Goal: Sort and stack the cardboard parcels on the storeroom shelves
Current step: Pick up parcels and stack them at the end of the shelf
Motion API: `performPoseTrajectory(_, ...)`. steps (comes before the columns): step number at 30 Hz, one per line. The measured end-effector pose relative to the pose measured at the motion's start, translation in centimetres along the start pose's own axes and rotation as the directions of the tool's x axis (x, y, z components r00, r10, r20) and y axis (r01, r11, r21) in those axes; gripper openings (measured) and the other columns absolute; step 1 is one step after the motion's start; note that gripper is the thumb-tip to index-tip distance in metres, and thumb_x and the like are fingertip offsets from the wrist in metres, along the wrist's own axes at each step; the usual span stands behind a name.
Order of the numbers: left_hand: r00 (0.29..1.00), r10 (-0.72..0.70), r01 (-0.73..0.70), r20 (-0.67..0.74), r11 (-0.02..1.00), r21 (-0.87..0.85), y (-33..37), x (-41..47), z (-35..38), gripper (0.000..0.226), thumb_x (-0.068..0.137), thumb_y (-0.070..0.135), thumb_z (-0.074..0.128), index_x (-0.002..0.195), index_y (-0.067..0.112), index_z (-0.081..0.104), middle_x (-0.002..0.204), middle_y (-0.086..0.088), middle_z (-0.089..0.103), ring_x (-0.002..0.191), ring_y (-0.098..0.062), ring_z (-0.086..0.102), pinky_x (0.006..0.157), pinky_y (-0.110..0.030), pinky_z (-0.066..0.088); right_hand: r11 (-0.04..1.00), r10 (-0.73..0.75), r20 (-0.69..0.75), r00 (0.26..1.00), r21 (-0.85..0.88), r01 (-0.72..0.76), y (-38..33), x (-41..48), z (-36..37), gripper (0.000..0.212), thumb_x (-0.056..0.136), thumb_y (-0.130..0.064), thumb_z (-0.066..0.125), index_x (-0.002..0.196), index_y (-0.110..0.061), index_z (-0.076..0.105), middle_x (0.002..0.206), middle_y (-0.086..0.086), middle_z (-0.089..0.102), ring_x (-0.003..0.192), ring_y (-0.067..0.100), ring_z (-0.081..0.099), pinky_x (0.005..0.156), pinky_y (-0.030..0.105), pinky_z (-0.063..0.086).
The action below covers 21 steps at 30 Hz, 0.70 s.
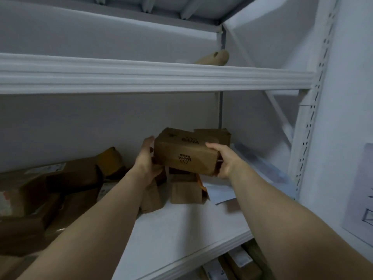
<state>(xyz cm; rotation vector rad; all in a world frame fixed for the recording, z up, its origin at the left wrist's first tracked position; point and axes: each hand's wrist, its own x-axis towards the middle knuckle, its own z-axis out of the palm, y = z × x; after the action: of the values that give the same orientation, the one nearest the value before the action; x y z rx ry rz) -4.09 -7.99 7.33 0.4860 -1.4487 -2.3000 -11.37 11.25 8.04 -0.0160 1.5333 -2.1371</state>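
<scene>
Gripping opposite ends, left hand and right hand, parcel between fingers.

Both forearms are bare and slim — the left grip and right grip bare likewise.

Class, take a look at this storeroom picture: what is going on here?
A person holds a printed cardboard box, the left grip on one end and the right grip on the other. It is over smaller parcels on the middle shelf. A heap of parcels lies at the left, and a brown roll sits on the shelf above.
</scene>
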Motion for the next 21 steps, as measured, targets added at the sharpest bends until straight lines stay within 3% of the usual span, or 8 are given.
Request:
performPoseTrajectory(3, 1.000, 0.003, 0.002, -0.025, 0.980, 0.200, -1.6, 2.2, 2.8, 0.057, 0.079, 0.060, 0.064, 0.115, 0.021, 0.045, 0.110, -0.004, 0.056, 0.108, -0.027, 0.052, 0.106, -0.046, 0.039, 0.999, -0.043, 0.000, 0.999, -0.030, 0.043, -1.4, 1.9, -2.6, 0.021, 0.081, -0.019, 0.075, 0.095, -0.009, 0.062, 0.092, 0.014, 0.065, 0.083, 0.028, 0.063, 0.068, 0.042, 0.055)
performPoseTrajectory(6, 0.999, 0.013, -0.003, -0.031, 0.957, 0.290, -3.2, 4.2, 5.9, 0.041, 0.085, 0.042, 0.066, 0.113, 0.017, 0.049, 0.114, -0.006, 0.056, 0.110, -0.028, 0.054, 0.102, -0.044, 0.043, 0.999, -0.048, -0.023, 0.999, -0.025, 0.048, -2.7, 4.5, -5.4, 0.027, 0.082, -0.011, 0.073, 0.106, -0.006, 0.064, 0.100, 0.015, 0.067, 0.086, 0.030, 0.065, 0.064, 0.041, 0.056)
performPoseTrajectory(9, 0.999, 0.010, 0.010, -0.050, 0.922, 0.388, -4.3, 5.8, 7.8, 0.023, 0.087, 0.033, 0.062, 0.101, 0.015, 0.056, 0.102, -0.008, 0.062, 0.095, -0.025, 0.058, 0.092, -0.037, 0.048, 0.991, -0.054, -0.056, 0.997, -0.123, 0.047, -3.7, 6.9, -7.5, 0.019, 0.083, -0.006, 0.070, 0.102, -0.004, 0.065, 0.096, 0.015, 0.068, 0.083, 0.028, 0.066, 0.062, 0.037, 0.059)
performPoseTrajectory(12, 0.998, 0.040, -0.011, -0.052, 0.885, 0.465, -5.3, 7.5, 9.4, 0.015, 0.087, 0.032, 0.063, 0.085, 0.018, 0.058, 0.092, -0.003, 0.062, 0.088, -0.020, 0.058, 0.083, -0.032, 0.049, 0.941, -0.116, -0.148, 0.982, -0.333, 0.061, -4.6, 9.6, -9.1, 0.045, 0.076, -0.004, 0.077, 0.117, -0.004, 0.061, 0.113, 0.011, 0.065, 0.098, 0.024, 0.061, 0.081, 0.035, 0.054)
performPoseTrajectory(15, 0.997, 0.074, -0.046, -0.034, 0.855, 0.517, -6.0, 9.0, 10.8, 0.014, 0.087, 0.029, 0.067, 0.082, 0.020, 0.058, 0.087, 0.001, 0.061, 0.080, -0.015, 0.059, 0.067, -0.026, 0.050, 0.876, -0.212, -0.165, 0.963, -0.470, 0.112, -5.3, 11.4, -10.0, 0.060, 0.081, 0.001, 0.072, 0.136, -0.007, 0.050, 0.128, 0.011, 0.059, 0.100, 0.021, 0.054, 0.067, 0.027, 0.047)
performPoseTrajectory(18, 0.996, 0.082, -0.059, -0.018, 0.835, 0.547, -6.6, 11.0, 11.7, 0.009, 0.088, 0.020, 0.067, 0.085, 0.016, 0.059, 0.101, -0.005, 0.063, 0.096, -0.020, 0.061, 0.087, -0.035, 0.054, 0.847, -0.273, -0.201, 0.941, -0.514, 0.135, -5.8, 13.6, -10.9, 0.050, 0.084, 0.000, 0.067, 0.131, -0.005, 0.054, 0.119, 0.012, 0.062, 0.095, 0.022, 0.055, 0.064, 0.028, 0.048)
performPoseTrajectory(21, 0.997, 0.074, -0.054, -0.013, 0.816, 0.575, -7.1, 12.6, 12.5, 0.005, 0.091, 0.015, 0.062, 0.090, 0.014, 0.057, 0.090, -0.002, 0.058, 0.096, -0.020, 0.056, 0.090, -0.036, 0.052, 0.868, -0.241, -0.248, 0.938, -0.488, 0.094, -6.1, 15.3, -11.1, 0.032, 0.084, -0.002, 0.061, 0.116, -0.005, 0.060, 0.102, 0.012, 0.062, 0.089, 0.024, 0.057, 0.075, 0.034, 0.052)
